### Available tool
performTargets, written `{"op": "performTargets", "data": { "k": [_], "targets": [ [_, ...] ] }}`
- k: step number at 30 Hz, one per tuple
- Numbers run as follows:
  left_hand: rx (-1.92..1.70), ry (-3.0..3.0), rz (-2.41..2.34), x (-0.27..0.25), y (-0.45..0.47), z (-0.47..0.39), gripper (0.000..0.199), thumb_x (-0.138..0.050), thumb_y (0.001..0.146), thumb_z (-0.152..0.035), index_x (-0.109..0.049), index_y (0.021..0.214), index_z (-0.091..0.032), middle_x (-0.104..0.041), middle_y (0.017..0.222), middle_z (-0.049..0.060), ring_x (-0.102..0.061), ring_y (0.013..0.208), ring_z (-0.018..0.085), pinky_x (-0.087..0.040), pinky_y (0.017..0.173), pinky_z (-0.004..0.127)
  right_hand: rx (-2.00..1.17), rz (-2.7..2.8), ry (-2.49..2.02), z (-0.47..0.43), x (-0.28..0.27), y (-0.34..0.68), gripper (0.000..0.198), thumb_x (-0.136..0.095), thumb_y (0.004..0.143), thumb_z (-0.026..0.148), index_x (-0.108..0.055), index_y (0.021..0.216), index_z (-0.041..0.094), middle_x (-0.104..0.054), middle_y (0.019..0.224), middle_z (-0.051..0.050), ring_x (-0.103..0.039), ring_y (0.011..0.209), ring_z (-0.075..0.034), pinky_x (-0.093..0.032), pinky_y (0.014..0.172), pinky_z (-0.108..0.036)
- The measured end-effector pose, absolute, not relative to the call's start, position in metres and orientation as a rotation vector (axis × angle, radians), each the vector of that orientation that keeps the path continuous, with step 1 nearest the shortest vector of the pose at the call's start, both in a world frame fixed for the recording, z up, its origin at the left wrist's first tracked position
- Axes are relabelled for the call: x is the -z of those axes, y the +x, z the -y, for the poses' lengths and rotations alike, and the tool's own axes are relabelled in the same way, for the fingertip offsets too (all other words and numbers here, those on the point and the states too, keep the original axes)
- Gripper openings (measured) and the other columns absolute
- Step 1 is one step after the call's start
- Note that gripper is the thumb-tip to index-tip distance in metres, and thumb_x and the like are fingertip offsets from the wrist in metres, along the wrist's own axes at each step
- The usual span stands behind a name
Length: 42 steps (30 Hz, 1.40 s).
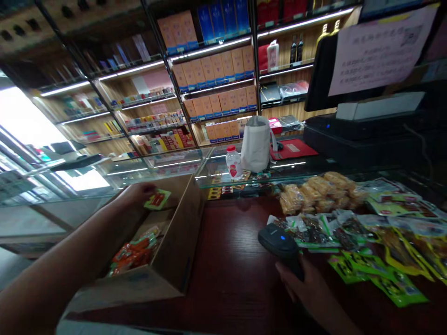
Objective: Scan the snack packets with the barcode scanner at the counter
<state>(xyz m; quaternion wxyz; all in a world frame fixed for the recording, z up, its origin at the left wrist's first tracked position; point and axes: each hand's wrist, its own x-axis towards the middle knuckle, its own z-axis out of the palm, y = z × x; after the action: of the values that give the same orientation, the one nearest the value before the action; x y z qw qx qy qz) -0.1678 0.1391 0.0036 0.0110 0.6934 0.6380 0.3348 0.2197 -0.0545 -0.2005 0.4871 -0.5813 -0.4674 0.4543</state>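
My left hand (139,191) is closed on the edge of a small green snack packet (158,199), held over the far end of an open cardboard box (179,232). Inside the box, orange-red snack packets (136,253) lie in a heap near the front. On the right, my right hand (300,279) wraps round the handle of a black barcode scanner (281,242) with a blue light on its top. Just beyond the scanner lie clear packets of dark snacks (317,228). Bright green packets (377,274) rest to the right of this hand.
Bagged golden snacks (317,190) and yellow-edged packets (401,251) cover the counter's right side. A red-capped bottle (233,163) and a white bag (256,144) stand on the glass showcase. A monitor with a paper notice (377,56) rises at right. Stocked shelves (216,70) line the back.
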Motion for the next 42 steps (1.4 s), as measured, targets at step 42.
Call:
{"op": "performTargets", "data": {
  "k": [42],
  "targets": [
    [-1.361, 0.948, -1.213, 0.144, 0.082, 0.017, 0.035, -0.090, 0.058, -0.036, -0.074, 0.080, -0.013, -0.076, 0.079, 0.003, -0.071, 0.065, 0.015, -0.060, 0.061, 0.022, -1.020, 0.982, -1.230, 0.084, 0.171, 0.274, 0.039, -0.066, 0.087, 0.059, -0.059, 0.083, 0.021, -0.062, 0.052, 0.003, -0.057, 0.044, -0.015, -0.044, 0.046, -0.023]
  ]
}}
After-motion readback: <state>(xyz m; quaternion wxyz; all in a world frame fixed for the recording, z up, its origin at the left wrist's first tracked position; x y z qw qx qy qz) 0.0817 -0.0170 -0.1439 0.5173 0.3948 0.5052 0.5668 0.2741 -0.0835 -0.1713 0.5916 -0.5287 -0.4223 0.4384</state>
